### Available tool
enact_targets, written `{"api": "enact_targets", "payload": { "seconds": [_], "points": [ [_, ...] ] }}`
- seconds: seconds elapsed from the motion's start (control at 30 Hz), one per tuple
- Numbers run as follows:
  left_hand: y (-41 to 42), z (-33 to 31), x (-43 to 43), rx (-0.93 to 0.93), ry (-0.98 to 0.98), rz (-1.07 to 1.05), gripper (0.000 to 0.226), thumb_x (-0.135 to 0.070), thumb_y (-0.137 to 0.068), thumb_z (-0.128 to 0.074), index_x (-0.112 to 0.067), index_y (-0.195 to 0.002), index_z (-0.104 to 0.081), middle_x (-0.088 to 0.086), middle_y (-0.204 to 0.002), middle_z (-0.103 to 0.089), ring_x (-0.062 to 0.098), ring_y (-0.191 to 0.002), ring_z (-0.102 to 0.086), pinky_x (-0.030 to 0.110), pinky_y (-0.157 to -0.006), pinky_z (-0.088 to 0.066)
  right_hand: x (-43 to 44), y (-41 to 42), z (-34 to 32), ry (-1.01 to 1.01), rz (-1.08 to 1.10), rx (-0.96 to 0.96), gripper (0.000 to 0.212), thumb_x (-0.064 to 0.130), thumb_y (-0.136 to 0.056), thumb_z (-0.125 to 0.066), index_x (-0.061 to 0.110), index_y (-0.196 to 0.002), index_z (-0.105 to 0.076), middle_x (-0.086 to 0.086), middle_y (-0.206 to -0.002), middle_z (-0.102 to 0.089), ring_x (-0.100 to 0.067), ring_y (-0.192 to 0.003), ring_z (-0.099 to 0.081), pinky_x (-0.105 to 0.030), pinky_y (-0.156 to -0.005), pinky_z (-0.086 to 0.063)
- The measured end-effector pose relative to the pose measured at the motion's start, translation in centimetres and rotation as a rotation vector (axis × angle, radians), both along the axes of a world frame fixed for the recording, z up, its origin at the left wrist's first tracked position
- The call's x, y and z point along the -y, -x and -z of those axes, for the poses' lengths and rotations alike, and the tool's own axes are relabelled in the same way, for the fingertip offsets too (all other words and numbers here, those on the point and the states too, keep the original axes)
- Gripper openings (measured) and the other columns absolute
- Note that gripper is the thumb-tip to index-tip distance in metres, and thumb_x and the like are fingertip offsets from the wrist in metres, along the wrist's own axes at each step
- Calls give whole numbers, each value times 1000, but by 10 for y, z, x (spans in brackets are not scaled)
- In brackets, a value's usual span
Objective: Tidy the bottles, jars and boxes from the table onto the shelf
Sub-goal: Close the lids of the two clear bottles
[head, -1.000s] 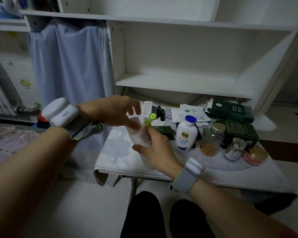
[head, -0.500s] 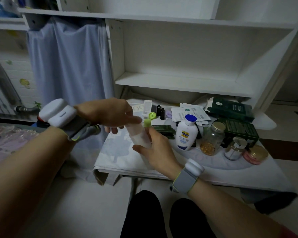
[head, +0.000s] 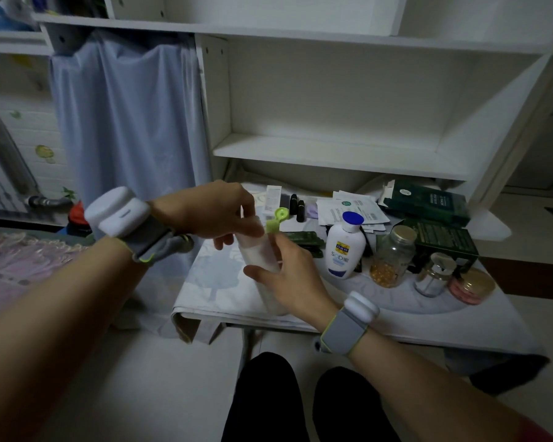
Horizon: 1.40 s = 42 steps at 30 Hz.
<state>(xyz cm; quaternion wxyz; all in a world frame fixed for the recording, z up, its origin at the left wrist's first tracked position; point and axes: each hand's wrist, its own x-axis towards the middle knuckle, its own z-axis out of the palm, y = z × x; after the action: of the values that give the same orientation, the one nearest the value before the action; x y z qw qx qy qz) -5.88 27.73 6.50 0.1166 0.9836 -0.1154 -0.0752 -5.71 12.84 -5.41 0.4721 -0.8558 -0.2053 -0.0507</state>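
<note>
The left hand (head: 209, 210) pinches the bottle (head: 257, 253) below its open cap (head: 276, 220), while the right hand (head: 289, 279) wraps its fingers lower, partly hiding its body.

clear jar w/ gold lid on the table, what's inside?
Amber-yellow capsules lie piled in the bottom of the clear jar; above them it looks empty. The gold lid is on, so the neck is hidden. Their count can't be told.

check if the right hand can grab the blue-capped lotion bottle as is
Probably not yet: the right hand grips the green-capped bottle. The lotion bottle stands close by, with nothing between.
</note>
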Motion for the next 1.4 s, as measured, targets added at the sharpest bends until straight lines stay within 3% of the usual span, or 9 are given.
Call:
{"api": "enact_targets", "payload": {
  "seconds": [0.1, 0.3, 0.57, 0.67, 0.77, 0.83, 1.0, 1.13, 1.4],
  "points": [
    [2, -5, -3, 32, -17, 78, 21, -36, -91, -60, -19, -103, -64, -6, -72, -69, 6, -60, -67, 24, -70, -53, 2, 0, -3, -23, -25, -18, 45, 33, -76, -76, 18, -113, -56, 1, -106, -64, -18, -96, -60, -42, -86, -51],
    [3, -7, -6, 63, -31, 125, 20, -34, -90, -61, -21, -106, -64, -11, -69, -66, 6, -63, -66, 21, -69, -49, 4, -2, -6, -48, -81, -11, 44, 31, -74, -79, 15, -110, -58, 1, -102, -65, -16, -91, -61, -36, -82, -53],
    [1, -17, -8, 98, -23, 52, 23, -34, -91, -59, -19, -108, -64, -5, -71, -68, 10, -65, -67, 26, -71, -53, 3, -9, -15, -82, -85, -3, 41, 30, -77, -78, 16, -110, -59, 7, -100, -64, -7, -89, -60, -20, -78, -51],
    [-2, -23, -12, 167, -38, 1, 21, -31, -90, -61, -17, -104, -67, -4, -70, -66, 13, -64, -65, 30, -73, -53, 6, -13, -11, -233, 71, 79, 26, 26, -77, -78, 13, -92, -61, 5, -82, -62, -7, -71, -56, -26, -69, -51],
    [-9, -19, -15, 246, -85, -50, 24, -30, -90, -61, -12, -104, -68, 5, -87, -67, 19, -74, -62, 33, -77, -52, 10, -21, 2, -270, 244, 191, 17, 17, -82, -69, 11, -83, -54, 2, -73, -57, -12, -66, -51, -37, -68, -51],
    [-15, -11, -16, 265, -88, -83, 26, -29, -90, -59, -10, -105, -68, 9, -96, -68, 23, -83, -61, 33, -76, -48, 10, -27, 9, -206, 268, 183, 19, 10, -80, -66, 12, -87, -48, 0, -80, -52, -14, -71, -49, -42, -73, -50],
    [-30, 5, -17, 271, -56, -101, 29, -27, -92, -57, -8, -112, -66, 14, -107, -67, 31, -97, -61, 37, -87, -50, 5, -42, 23, -28, 246, 62, 33, 16, -78, -71, 14, -97, -44, -5, -105, -51, -22, -99, -51, -33, -82, -44],
    [-40, 14, -18, 254, -74, -80, 32, -25, -93, -56, -3, -115, -64, 18, -111, -66, 34, -103, -59, 39, -90, -48, 2, -52, 25, -7, 239, -24, 39, 23, -77, -75, 12, -102, -47, -5, -106, -53, -20, -96, -54, -30, -77, -43],
    [-40, 17, -18, 282, -66, -50, 33, -26, -94, -56, -1, -113, -63, 19, -110, -65, 32, -100, -59, 40, -89, -48, -7, -63, 25, -55, 204, -115, 38, 25, -77, -76, 11, -104, -52, -7, -104, -62, -24, -94, -59, -40, -83, -50]
  ]
}}
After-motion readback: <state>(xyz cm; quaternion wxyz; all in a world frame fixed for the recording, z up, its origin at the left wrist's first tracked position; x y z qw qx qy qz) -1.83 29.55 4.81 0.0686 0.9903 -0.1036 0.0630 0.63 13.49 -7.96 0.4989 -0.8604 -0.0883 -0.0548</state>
